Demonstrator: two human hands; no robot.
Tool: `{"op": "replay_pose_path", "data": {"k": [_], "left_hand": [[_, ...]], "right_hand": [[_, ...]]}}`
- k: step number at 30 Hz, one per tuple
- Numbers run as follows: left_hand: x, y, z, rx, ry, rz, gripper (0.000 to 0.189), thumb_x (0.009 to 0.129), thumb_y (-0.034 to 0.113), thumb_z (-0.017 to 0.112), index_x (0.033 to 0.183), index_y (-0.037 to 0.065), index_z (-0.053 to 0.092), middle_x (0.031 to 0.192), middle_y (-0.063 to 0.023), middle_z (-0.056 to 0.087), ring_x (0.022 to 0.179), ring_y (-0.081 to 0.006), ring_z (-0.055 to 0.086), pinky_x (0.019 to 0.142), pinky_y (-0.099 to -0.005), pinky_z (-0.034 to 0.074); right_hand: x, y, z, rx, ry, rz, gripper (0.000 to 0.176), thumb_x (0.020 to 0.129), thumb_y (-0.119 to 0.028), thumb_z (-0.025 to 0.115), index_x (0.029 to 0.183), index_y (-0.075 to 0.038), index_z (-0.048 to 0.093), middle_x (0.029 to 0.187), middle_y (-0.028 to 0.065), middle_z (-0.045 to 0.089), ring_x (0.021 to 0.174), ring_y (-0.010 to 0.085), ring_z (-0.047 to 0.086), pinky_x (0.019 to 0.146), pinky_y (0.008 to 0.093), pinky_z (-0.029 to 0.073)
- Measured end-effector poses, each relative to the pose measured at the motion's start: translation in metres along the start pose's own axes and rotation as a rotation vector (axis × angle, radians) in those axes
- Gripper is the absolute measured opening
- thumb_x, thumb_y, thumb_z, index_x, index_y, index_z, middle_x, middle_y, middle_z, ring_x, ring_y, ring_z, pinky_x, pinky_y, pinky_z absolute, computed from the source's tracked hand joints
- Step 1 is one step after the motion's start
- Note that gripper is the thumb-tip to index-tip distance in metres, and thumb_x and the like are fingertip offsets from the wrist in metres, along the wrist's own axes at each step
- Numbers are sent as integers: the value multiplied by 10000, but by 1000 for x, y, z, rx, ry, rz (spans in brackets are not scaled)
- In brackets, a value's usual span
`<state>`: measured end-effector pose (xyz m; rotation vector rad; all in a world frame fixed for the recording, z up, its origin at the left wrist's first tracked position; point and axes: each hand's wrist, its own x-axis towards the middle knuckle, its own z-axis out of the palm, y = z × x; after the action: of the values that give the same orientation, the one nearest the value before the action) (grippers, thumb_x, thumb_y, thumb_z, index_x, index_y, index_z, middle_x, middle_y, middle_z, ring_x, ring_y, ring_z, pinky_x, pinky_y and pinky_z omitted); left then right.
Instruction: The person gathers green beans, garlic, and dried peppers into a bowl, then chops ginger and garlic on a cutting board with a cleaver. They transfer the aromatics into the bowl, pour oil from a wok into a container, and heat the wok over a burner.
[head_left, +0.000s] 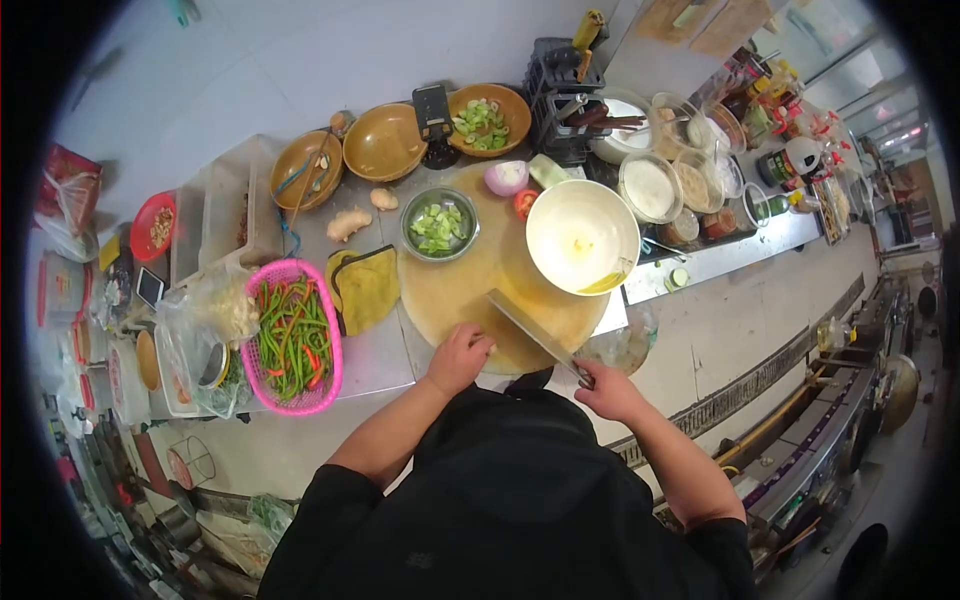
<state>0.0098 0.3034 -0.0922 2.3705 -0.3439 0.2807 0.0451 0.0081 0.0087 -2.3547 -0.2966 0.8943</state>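
Note:
My right hand [608,392] grips the handle of a cleaver [528,328], whose blade lies slanted over the front of the round cutting board [440,300]. My left hand [461,357] rests at the board's front left edge, its fingers curled with nothing visible in them. On the board stand a metal bowl [440,226] of chopped green vegetable and a large cream bowl [582,237] with a little yellowish residue inside. Behind the cream bowl are a halved purple onion [507,178], a tomato piece [525,204] and a pale green vegetable piece [548,171].
Left of the board lie a yellow cloth [364,288] and a pink basket [292,337] of green and red chillies. Ginger [349,224] and several brown bowls [384,142] line the back. A dark knife rack [563,100] and seasoning tubs [650,187] stand back right.

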Motion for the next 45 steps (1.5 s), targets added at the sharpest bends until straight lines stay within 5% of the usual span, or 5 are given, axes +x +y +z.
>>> {"op": "replay_pose_path", "data": {"k": [16, 18, 24, 27, 45], "left_hand": [[-1, -18, 3, 145, 76, 137, 290, 679, 53, 646, 968, 66, 638, 1028, -113, 569, 997, -306, 538, 859, -383, 472], [-1, -20, 4, 130, 53, 101, 299, 697, 89, 672, 993, 58, 643, 1007, -100, 580, 995, -311, 537, 863, -384, 468], [1, -11, -6, 11, 120, -301, 286, 756, 110, 672, 1028, 28, 640, 987, -116, 593, 983, -331, 541, 878, -392, 452], [2, -14, -3, 10, 104, -305, 306, 754, 102, 670, 1051, 34, 636, 993, -124, 591, 977, -330, 545, 878, -392, 450], [-7, -18, -4, 99, 69, -71, 227, 762, 161, 704, 962, 82, 631, 1005, -128, 582, 879, -311, 599, 747, -397, 514]], "right_hand": [[-10, -28, 0, 204, -186, 139, 495, 739, -162, 630, 1217, -38, 600, 763, 123, 646, 685, 208, 605, 696, 330, 496], [-12, -31, 0, 288, -184, 109, 418, 738, -105, 613, 1145, -11, 616, 669, 5, 542, 588, 104, 504, 550, 270, 426], [-7, -30, -7, 283, -261, 175, 414, 756, -108, 603, 1161, -20, 613, 631, -8, 529, 537, 102, 499, 516, 271, 424], [-8, -34, -9, 237, -234, 149, 428, 741, -140, 620, 1151, -18, 625, 704, 76, 609, 641, 157, 564, 643, 310, 475], [-17, -44, -17, 253, -264, 101, 479, 742, -181, 612, 1199, -34, 609, 785, 142, 655, 708, 207, 623, 706, 331, 496]]}}
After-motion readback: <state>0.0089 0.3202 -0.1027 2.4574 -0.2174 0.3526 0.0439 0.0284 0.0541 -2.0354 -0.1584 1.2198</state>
